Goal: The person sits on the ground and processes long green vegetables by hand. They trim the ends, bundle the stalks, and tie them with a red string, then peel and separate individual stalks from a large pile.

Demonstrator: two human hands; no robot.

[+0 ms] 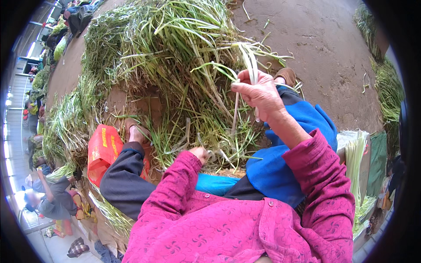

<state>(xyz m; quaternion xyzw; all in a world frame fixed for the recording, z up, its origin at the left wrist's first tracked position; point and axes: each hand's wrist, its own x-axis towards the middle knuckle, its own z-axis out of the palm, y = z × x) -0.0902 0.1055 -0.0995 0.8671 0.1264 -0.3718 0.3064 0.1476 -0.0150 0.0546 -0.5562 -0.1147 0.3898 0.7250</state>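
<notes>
My right hand [261, 92] is raised over the litter, pinching a few pale green-white stalks [250, 62] between thumb and fingers. A long pale stem [235, 111] hangs below that thumb, and a bent green leaf [218, 67] sticks out to the left. Lower down, my left hand [200, 154] is curled close to the ground, partly covered by its pink sleeve. A whitish bit shows at its fingertips, but blur hides whether it is gripped. Loose green leaves and peelings [227, 141] lie between my feet. Beyond them rises a large heap of long-leaved green stalks [171, 42] with brown roots.
A red bag [103, 151] stands beside my left leg. Blue cloth [279, 161] covers my right knee. Trimmed pale stalks [355, 164] lie at the right, others [113, 213] at the lower left. Another person [54, 200] sits at the far left. Brown ground [315, 56] spreads at upper right.
</notes>
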